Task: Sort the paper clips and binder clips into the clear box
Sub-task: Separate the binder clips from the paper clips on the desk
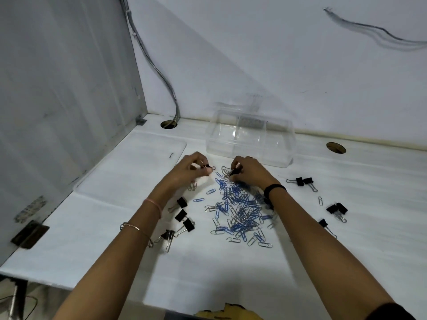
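Left hand pinches one binder clip, right hand grips a second binder clip, both just short of the compartmented clear box.

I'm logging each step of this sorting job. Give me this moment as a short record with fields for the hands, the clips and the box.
left hand: pinches a black binder clip
right hand: grips a second black binder clip at the pile's far edge
paper clips: blue and silver pile on the white table, between the forearms
loose binder clips: one group left of the pile, others scattered to its right
clear box: behind the pile, divided, compartments look empty
progress: nothing visibly sorted yet
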